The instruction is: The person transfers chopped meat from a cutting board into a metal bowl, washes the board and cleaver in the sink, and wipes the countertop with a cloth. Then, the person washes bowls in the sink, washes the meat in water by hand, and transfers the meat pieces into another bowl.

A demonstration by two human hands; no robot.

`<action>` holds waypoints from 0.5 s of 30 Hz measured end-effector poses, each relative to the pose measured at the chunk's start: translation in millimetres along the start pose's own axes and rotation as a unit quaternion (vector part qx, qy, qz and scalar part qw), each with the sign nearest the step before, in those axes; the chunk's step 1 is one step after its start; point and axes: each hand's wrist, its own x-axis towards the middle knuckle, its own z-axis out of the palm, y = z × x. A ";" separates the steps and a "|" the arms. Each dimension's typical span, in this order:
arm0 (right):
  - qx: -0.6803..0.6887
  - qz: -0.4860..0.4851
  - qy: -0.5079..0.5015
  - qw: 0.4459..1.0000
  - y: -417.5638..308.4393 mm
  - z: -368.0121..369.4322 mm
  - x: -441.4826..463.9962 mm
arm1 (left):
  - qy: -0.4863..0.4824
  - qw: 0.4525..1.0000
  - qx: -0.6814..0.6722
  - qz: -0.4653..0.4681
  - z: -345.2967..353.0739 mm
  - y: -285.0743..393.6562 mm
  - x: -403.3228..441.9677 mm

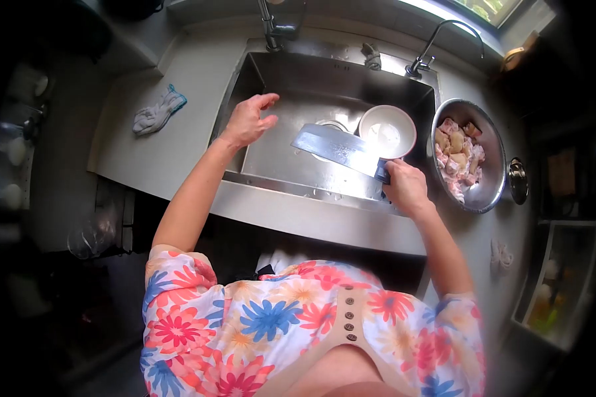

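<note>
My right hand [406, 186] is wrapped round the dark handle of a cleaver [336, 145]. The wide blade points left over the sink [285, 177], above the drain area. Just behind the blade, a white bowl [387, 131] stands in the sink. My left hand [251, 120] hangs over the sink's left side, its thumb and fingers apart, holding nothing. Right of the sink, a large metal bowl [495, 169] holds several chunks of raw meat [458, 157].
A white glove or cloth [159, 111] lies on the left counter. Two faucets, one a thin curved tap [422, 58], rise behind the sink. Another cloth [502, 255] is at the right, near a glass-fronted box [557, 283]. A metal lid [518, 180] sits beside the meat bowl.
</note>
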 end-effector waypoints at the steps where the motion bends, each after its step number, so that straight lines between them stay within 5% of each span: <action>1: -0.011 0.011 -0.030 0.999 -7.0 -4.7 4.3 | 0.024 0.999 0.006 0.025 -5.7 2.1 22.0; 6: -0.017 0.035 -0.063 0.997 -25.9 -4.4 13.5 | 0.136 0.979 0.103 0.112 -8.7 30.9 140.4; 8: -0.014 0.046 -0.064 0.997 -30.2 -5.5 26.0 | 0.094 0.989 0.101 0.057 -6.5 47.2 184.8; 10: -0.017 0.056 -0.057 0.997 -24.4 0.6 32.1 | 0.055 0.986 0.120 0.105 41.4 0.5 266.5; 14: -0.018 0.052 -0.026 0.998 -27.3 -3.1 52.3 | -0.024 0.995 0.095 0.022 41.1 67.9 236.6; 15: -0.028 0.050 -0.017 0.998 -24.2 -6.9 58.1 | 0.081 0.987 0.112 0.088 60.9 58.6 240.8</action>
